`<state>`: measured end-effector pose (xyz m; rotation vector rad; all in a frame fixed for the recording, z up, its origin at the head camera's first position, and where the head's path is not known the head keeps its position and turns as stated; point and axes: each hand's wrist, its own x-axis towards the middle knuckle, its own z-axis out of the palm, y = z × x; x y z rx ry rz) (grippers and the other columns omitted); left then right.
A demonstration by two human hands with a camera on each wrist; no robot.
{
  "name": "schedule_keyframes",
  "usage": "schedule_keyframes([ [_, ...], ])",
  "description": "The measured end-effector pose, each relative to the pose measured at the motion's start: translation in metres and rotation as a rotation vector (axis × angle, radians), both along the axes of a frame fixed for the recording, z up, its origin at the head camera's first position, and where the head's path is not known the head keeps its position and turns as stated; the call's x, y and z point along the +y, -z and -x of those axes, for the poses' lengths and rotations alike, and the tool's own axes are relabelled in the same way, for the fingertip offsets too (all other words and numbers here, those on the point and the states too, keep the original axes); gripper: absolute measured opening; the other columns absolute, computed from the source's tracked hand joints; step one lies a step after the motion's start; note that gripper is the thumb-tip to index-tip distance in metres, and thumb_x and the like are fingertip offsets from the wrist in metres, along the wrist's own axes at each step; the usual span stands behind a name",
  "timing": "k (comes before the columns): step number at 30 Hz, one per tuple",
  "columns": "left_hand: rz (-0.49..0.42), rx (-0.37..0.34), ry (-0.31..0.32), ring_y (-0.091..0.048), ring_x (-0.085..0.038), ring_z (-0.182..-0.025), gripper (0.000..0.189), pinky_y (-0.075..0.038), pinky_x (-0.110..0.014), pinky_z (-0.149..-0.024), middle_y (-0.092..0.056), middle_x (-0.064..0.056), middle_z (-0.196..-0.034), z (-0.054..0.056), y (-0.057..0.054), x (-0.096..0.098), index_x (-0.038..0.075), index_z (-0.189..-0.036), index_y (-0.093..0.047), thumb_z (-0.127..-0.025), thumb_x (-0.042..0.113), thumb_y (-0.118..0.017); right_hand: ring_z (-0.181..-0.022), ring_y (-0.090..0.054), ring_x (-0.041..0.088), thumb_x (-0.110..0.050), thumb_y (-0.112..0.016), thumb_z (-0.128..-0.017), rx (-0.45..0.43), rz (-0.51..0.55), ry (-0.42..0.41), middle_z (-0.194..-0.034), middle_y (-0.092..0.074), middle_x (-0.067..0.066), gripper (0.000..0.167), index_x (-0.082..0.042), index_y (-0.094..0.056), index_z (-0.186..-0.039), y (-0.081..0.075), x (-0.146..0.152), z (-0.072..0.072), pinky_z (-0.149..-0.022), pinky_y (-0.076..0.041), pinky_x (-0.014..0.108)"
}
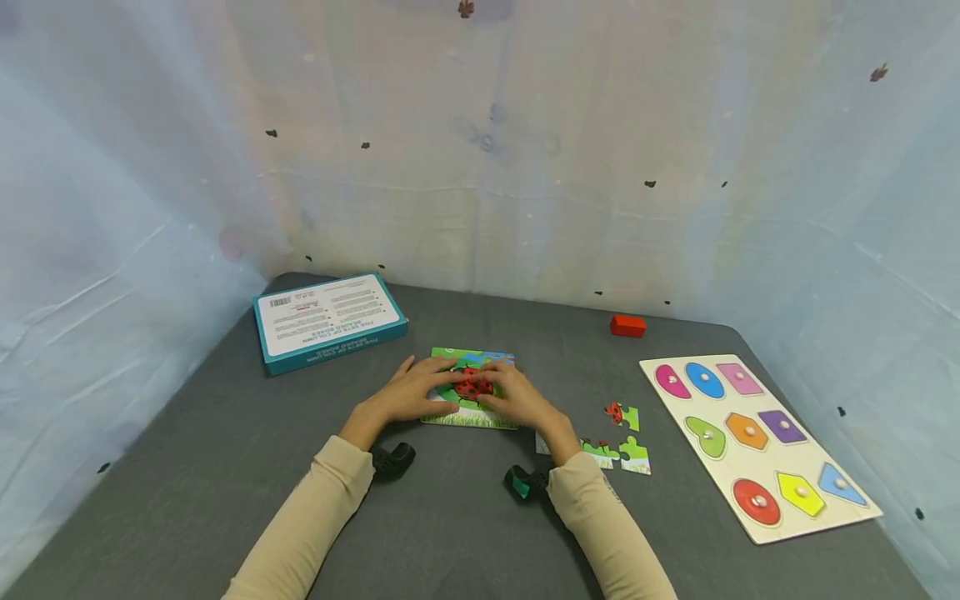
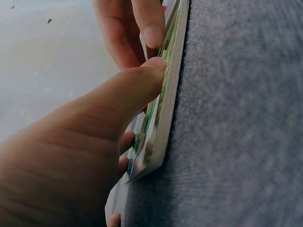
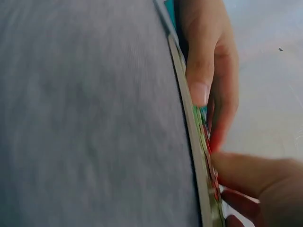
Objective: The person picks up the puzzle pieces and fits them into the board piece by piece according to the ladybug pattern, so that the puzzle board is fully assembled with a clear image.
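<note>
Ladybug puzzle (image 1: 471, 412) lies flat mid-table (image 1: 450, 521), grassy near edge, red black-spotted bug centred, bluish far edge, left grip (image 1: 411, 390) and right grip (image 1: 523, 400) both loosely spread, fingers touching its face, teal box (image 1: 330, 318) and red block (image 1: 627, 326) beyond.

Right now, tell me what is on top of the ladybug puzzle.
The left hand and right hand rest their fingers on the puzzle. Part of the red ladybug and grass show. What lies directly beneath the fingers cannot be seen.
</note>
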<state>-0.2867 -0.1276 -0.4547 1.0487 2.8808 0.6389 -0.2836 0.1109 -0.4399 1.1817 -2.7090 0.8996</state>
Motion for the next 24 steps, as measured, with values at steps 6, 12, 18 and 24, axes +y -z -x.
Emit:
schedule_keyframes([
  [6,0.000,-0.003,-0.011,-0.022,-0.026,-0.140,0.060,-0.005,-0.062,-0.109,-0.030,-0.003,-0.151,-0.002,-0.003,0.001,0.027,-0.138,-0.048,-0.087,0.057,-0.055,-0.120,-0.048,0.032,-0.007,-0.061,-0.090,0.003,0.104,-0.009,-0.129,-0.051,0.019,0.036,0.001,-0.057,-0.125,-0.010,0.026,-0.004,-0.095,-0.041,0.051],
  [12,0.007,0.003,-0.004,-0.023,-0.026,-0.139,0.059,-0.005,-0.061,-0.109,-0.030,-0.003,-0.151,-0.002,-0.006,0.000,0.027,-0.137,-0.048,-0.086,0.056,-0.056,-0.118,-0.049,0.033,-0.005,-0.065,-0.087,0.051,0.139,0.033,-0.126,-0.054,0.020,0.032,0.001,-0.061,-0.118,-0.025,0.071,-0.015,-0.093,-0.041,0.053],
  [18,-0.002,0.006,-0.003,-0.023,-0.026,-0.139,0.059,-0.005,-0.061,-0.109,-0.031,-0.003,-0.150,-0.001,-0.006,0.000,0.026,-0.137,-0.049,-0.086,0.056,-0.057,-0.116,-0.051,0.033,0.000,-0.068,-0.083,0.140,0.115,0.087,-0.123,-0.056,0.019,0.035,-0.001,-0.061,-0.117,-0.032,0.118,-0.030,-0.091,-0.042,0.054],
  [24,-0.002,-0.004,-0.003,-0.022,-0.027,-0.140,0.061,-0.004,-0.061,-0.109,-0.030,-0.003,-0.151,-0.001,-0.003,0.000,0.025,-0.138,-0.048,-0.086,0.057,-0.056,-0.113,-0.053,0.031,0.002,-0.069,-0.081,0.174,0.091,0.174,-0.121,-0.057,0.017,0.036,-0.002,-0.062,-0.116,-0.027,0.160,-0.047,-0.090,-0.044,0.049],
])
